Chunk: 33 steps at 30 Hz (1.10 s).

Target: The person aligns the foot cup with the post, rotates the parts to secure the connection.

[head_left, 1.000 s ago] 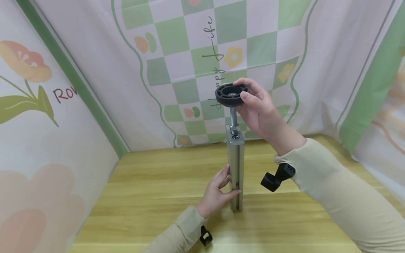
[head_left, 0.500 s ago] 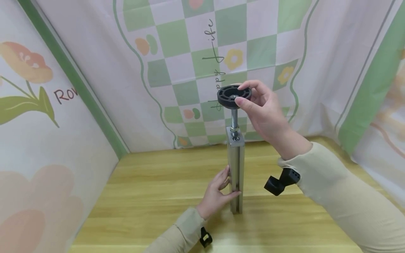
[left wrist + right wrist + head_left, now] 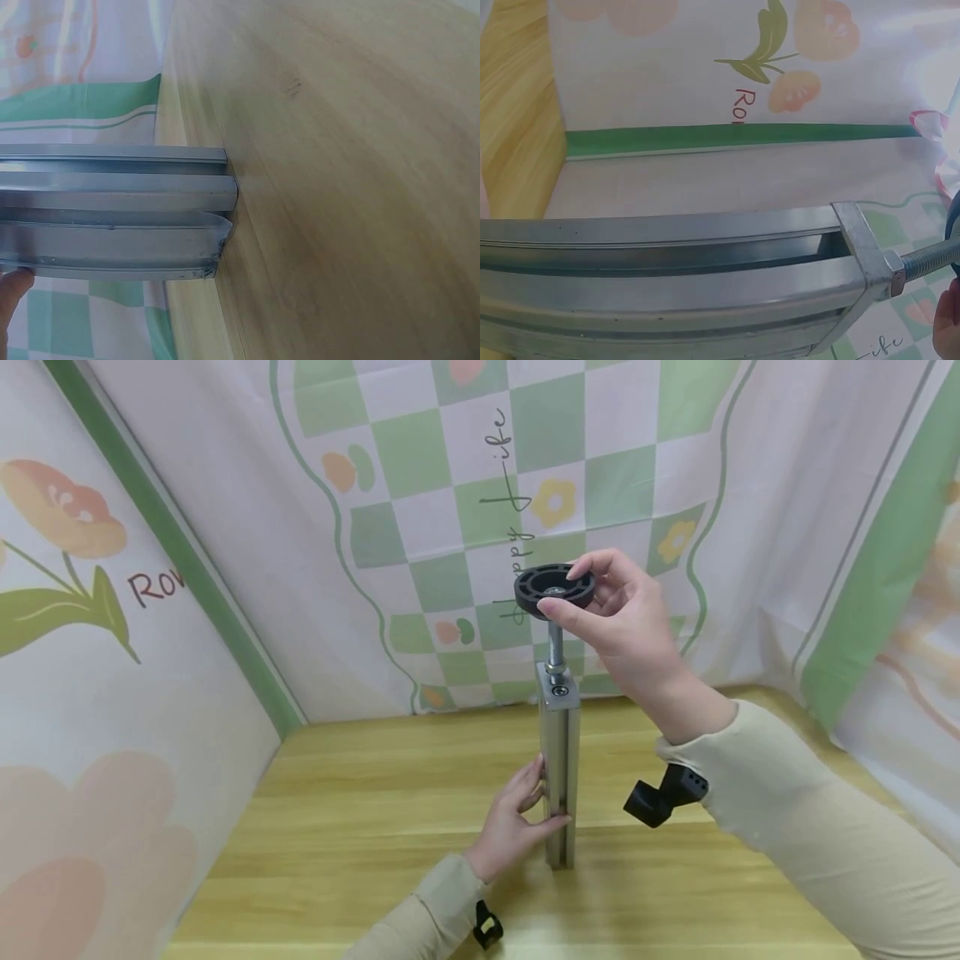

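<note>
Head view. One long silver-grey metal profile with grooved faces [image 3: 561, 743], upright, its lower end at the pale wood-grain tabletop [image 3: 360, 802]. Capping its top: one flat grey metal plate [image 3: 569, 683] with a recessed screw [image 3: 560, 691]. Rising from the plate: one threaded steel rod [image 3: 556, 645] with a hex nut [image 3: 555, 668] low on it, topped by one black round ribbed disc with a hollow centre [image 3: 534, 600]. Left hand [image 3: 507, 827]: clamped on the profile's lower part, thumb across the near face, fingers along the left side. Right hand [image 3: 633, 631]: pinching the disc from the right, thumb at the near rim, fingers towards the far rim. Beige sleeves [image 3: 817, 827] on both arms. Beyond: one green-and-white checked cloth [image 3: 408, 447].

Left wrist view. Profile's lower end against the wood grain; one fingertip [image 3: 15, 289] at its edge.

Right wrist view. Profile's grooves, plate, nut and rod; the disc only partly shown at the right edge, a fingertip touching it.
</note>
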### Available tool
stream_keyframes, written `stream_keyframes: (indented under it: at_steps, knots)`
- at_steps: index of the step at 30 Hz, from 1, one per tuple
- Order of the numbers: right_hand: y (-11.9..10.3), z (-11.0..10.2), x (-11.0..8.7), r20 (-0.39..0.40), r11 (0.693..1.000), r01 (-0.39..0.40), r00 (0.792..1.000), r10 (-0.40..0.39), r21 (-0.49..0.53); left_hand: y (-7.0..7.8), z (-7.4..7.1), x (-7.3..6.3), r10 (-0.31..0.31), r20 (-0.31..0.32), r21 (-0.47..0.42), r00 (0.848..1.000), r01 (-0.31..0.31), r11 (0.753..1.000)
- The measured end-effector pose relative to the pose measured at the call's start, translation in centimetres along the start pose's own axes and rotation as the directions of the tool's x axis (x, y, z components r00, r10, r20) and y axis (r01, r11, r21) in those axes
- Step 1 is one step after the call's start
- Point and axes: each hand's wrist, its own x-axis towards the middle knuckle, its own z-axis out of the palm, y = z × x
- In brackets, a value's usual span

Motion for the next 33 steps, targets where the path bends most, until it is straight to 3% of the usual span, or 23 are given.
stream_keyframes:
  at_steps: [9,13,17,22,26,28,30,33]
  knots:
    - [0.3,0.5,0.0,-0.052,0.996,0.046,0.997,-0.05,-0.077,-0.4,0.1,-0.2,0.02,-0.004,0.007,1.0,-0.02,1.0]
    - [0.6,0.8,0.0,-0.085,0.982,0.093,0.99,-0.108,-0.165,-0.4,0.2,-0.3,0.019,-0.001,0.008,1.0,-0.019,1.0]
    - [0.7,0.8,-0.1,-0.069,0.975,0.116,0.989,-0.131,-0.191,-0.3,0.2,-0.3,0.01,0.004,0.005,1.0,-0.01,1.0]
    - [1.1,0.1,-0.1,0.046,0.995,0.086,0.995,-0.084,-0.051,-0.3,0.1,-0.2,0.008,-0.003,-0.018,1.0,-0.008,1.0]
    - [1.8,-0.6,0.7,0.182,0.987,0.066,0.979,-0.093,0.149,-0.4,0.1,-0.2,0.01,-0.004,-0.011,1.0,-0.01,1.0]
    - [2.3,-0.9,1.4,0.271,0.959,0.02,0.958,-0.099,0.281,-0.4,0.1,-0.2,0.012,-0.002,-0.011,1.0,-0.012,1.0]
    - [2.7,-1.3,2.2,0.367,0.914,-0.058,0.925,-0.103,0.402,-0.5,0.1,-0.1,0.013,-0.002,-0.013,1.0,-0.013,1.0]
    - [2.8,-1.6,2.9,0.467,0.859,-0.187,0.882,-0.067,0.476,-0.5,0.0,-0.1,0.014,-0.001,-0.014,1.0,-0.014,1.0]
